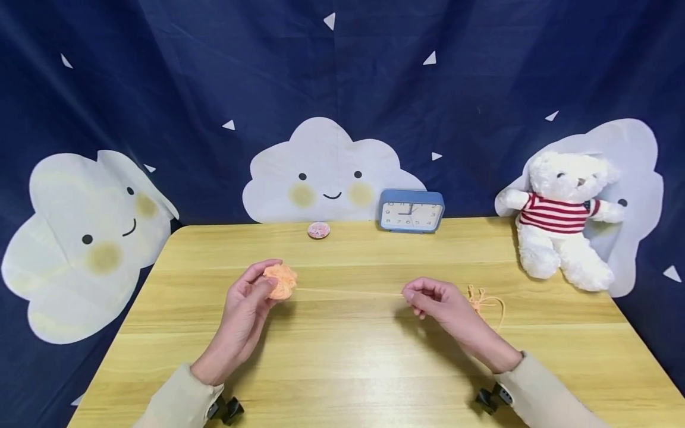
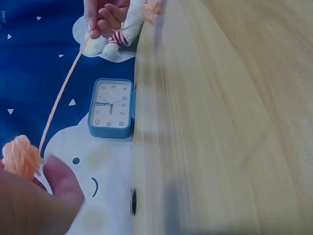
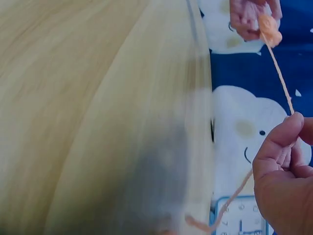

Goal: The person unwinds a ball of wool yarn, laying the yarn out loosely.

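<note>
In the head view my left hand (image 1: 245, 315) holds a small peach ball of yarn (image 1: 282, 282) between thumb and fingers above the table. A strand of yarn (image 1: 348, 291) runs taut from the ball across to my right hand (image 1: 444, 309), whose thumb and forefinger pinch it. The left wrist view shows the wound ball (image 2: 21, 156) close up. Beyond my right hand, a loose tail of yarn (image 3: 230, 203) hangs down in the right wrist view. More peach yarn (image 1: 484, 303), in loops and a curve, shows on the table behind the right hand.
On the wooden table (image 1: 342, 368), a blue clock (image 1: 411, 211) stands at the back edge. Left of it lies a round pink item (image 1: 319, 230). A white teddy bear (image 1: 567, 214) in a striped shirt sits at the back right. A dark blue curtain (image 1: 214, 65) with clouds hangs behind.
</note>
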Tool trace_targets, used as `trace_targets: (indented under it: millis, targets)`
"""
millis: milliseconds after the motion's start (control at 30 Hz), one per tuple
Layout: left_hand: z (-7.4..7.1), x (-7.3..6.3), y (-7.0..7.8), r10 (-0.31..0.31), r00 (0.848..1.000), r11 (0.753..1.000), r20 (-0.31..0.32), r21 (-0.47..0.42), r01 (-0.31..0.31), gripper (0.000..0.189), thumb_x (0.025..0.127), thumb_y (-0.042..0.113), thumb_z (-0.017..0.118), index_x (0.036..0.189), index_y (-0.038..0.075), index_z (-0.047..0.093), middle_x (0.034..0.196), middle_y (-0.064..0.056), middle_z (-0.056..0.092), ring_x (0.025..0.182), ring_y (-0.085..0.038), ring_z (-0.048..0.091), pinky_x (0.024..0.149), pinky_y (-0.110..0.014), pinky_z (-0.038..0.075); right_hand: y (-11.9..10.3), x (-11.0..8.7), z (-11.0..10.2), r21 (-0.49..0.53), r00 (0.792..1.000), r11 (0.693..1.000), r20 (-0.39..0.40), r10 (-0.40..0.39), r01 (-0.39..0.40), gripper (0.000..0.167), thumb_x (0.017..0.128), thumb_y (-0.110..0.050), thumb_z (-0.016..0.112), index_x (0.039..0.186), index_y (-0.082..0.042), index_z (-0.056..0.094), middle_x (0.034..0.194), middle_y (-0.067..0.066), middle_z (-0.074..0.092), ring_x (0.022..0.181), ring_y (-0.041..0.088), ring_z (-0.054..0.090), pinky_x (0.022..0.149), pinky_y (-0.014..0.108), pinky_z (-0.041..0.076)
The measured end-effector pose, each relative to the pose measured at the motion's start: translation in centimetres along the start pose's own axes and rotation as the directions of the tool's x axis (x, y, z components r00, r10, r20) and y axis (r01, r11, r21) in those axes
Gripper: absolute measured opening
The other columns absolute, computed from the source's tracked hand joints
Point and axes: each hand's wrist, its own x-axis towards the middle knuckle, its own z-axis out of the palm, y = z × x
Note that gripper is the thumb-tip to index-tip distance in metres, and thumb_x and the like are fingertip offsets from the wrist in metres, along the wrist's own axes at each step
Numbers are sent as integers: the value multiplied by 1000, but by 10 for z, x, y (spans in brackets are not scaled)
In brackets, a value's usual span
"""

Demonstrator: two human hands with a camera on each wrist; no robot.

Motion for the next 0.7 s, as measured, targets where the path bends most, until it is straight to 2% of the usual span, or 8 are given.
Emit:
trace_targets:
  millis: [167, 300, 467, 567, 700]
  targets:
    - [-3, 0, 0, 20, 999, 999, 39, -34, -18, 33, 106, -9, 54, 137, -1, 62, 121, -13, 67, 93, -18, 69, 77, -31, 64, -2, -6, -11, -5, 997, 999, -67, 36, -36, 26, 108, -22, 72, 115, 3, 70, 89, 9, 67, 75, 15, 60, 55, 23, 46]
    - [-4, 0, 1, 32, 999, 997, 33, -67, -30, 36, 104, -11, 52, 137, 0, 62, 124, -12, 66, 94, -17, 67, 79, -30, 63, -2, -11, -18, 4, 994, 998, -90, 59, -59, 28, 108, -23, 72, 116, 3, 70, 86, 7, 66, 71, 13, 58, 51, 22, 43]
    - [-7, 0, 2, 33, 999, 994, 32, -102, -29, 43, 101, -14, 49, 140, 0, 60, 114, -9, 65, 94, -17, 66, 79, -28, 61, 0, -16, -26, 14, 991, 997, -116, 72, -71, 28, 109, -24, 71, 118, 3, 70, 91, 7, 68, 73, 14, 61, 53, 22, 48]
    - [-9, 0, 2, 45, 998, 994, 39, -106, -41, 47, 98, -16, 46, 142, -2, 58, 109, -10, 66, 96, -18, 69, 80, -25, 62, 2, -19, -31, 17, 990, 998, -128, 57, -56, 28, 110, -21, 69, 119, 5, 70, 95, 8, 69, 78, 16, 64, 60, 24, 55]
    - [-10, -1, 2, 59, 998, 993, 36, -101, -55, 49, 97, -17, 45, 142, -2, 58, 107, -10, 68, 96, -17, 70, 80, -22, 61, 3, -22, -39, 3, 989, 1000, -147, 27, -26, 26, 111, -19, 67, 117, 6, 69, 95, 7, 69, 81, 15, 64, 69, 27, 59]
